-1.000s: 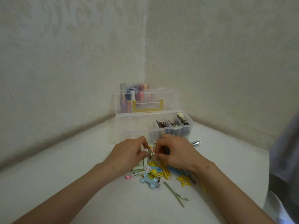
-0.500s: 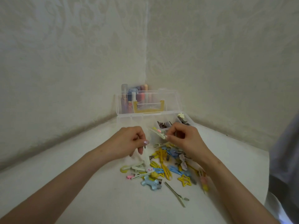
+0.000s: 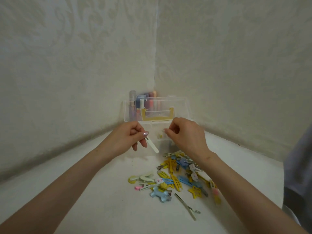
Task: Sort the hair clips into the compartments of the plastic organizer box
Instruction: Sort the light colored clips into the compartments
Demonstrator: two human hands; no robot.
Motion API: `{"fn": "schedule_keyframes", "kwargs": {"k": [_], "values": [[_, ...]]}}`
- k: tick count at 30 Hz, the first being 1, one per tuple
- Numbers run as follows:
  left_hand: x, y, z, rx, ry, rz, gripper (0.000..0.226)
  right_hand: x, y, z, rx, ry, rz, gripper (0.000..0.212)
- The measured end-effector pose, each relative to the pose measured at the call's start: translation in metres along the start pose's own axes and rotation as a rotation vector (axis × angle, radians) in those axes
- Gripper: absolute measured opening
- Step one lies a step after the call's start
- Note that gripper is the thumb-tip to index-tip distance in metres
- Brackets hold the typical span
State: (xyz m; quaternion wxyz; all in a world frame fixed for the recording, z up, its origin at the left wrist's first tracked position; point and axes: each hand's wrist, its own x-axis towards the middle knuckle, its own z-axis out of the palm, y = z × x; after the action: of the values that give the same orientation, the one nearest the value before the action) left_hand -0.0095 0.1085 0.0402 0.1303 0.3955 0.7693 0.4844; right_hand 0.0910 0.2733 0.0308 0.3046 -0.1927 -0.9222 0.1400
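Note:
The clear plastic organizer box point(image 3: 179, 105) stands in the wall corner with its lid upright; my hands hide most of its base. My left hand point(image 3: 128, 139) pinches a pale white clip point(image 3: 152, 146) by one end, just left of the box front. My right hand point(image 3: 185, 134) hovers over the compartments with curled fingers. A small pale yellow clip point(image 3: 159, 136) shows through the box wall right below its fingertips; I cannot tell if they still touch it. The pile of coloured hair clips point(image 3: 175, 176) lies on the white surface in front.
Several pens and tubes point(image 3: 143, 99) stand behind the lid. A long thin metal clip point(image 3: 185, 206) lies apart at the pile's near side, beside a blue bear clip point(image 3: 161, 194) and a yellow star clip point(image 3: 195, 191). Grey cloth point(image 3: 298, 166) fills the right edge.
Both hands rose from the pile toward the box. The right hand carried a pale green clip over the compartments; the left hand lifted a white clip up beside the box.

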Motion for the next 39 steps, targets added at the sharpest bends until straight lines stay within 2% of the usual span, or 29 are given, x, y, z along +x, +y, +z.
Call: {"fn": "schedule_keyframes", "kwargs": {"k": [8, 16, 18, 24, 28, 30, 35, 39], "values": [[0.001, -0.002, 0.004, -0.059, 0.036, 0.009, 0.016, -0.041, 0.036, -0.010, 0.138, 0.075, 0.044, 0.017], [0.001, 0.003, 0.011, -0.051, 0.043, 0.013, 0.018, -0.051, 0.056, 0.000, 0.057, -0.050, 0.094, 0.011], [0.007, 0.008, 0.012, -0.005, 0.052, 0.034, 0.018, -0.051, 0.056, 0.000, 0.021, -0.076, 0.083, 0.005], [0.051, 0.031, 0.015, 0.156, 0.117, 0.112, 0.020, -0.052, 0.051, 0.006, 0.021, -0.098, -0.040, 0.008], [0.079, 0.027, 0.021, 0.401, -0.085, -0.013, 0.022, -0.052, 0.052, 0.006, 0.023, -0.090, -0.046, 0.008], [0.081, 0.022, 0.023, 0.502, -0.098, -0.056, 0.016, -0.051, 0.053, 0.006, 0.015, -0.081, -0.043, 0.008], [0.057, 0.023, 0.022, 0.509, 0.054, 0.095, 0.012, -0.051, 0.050, 0.011, -0.037, -0.119, -0.093, 0.015], [0.028, 0.018, 0.027, 0.481, 0.052, 0.167, 0.010, -0.052, 0.042, 0.013, -0.151, -0.173, -0.143, 0.028]]}}
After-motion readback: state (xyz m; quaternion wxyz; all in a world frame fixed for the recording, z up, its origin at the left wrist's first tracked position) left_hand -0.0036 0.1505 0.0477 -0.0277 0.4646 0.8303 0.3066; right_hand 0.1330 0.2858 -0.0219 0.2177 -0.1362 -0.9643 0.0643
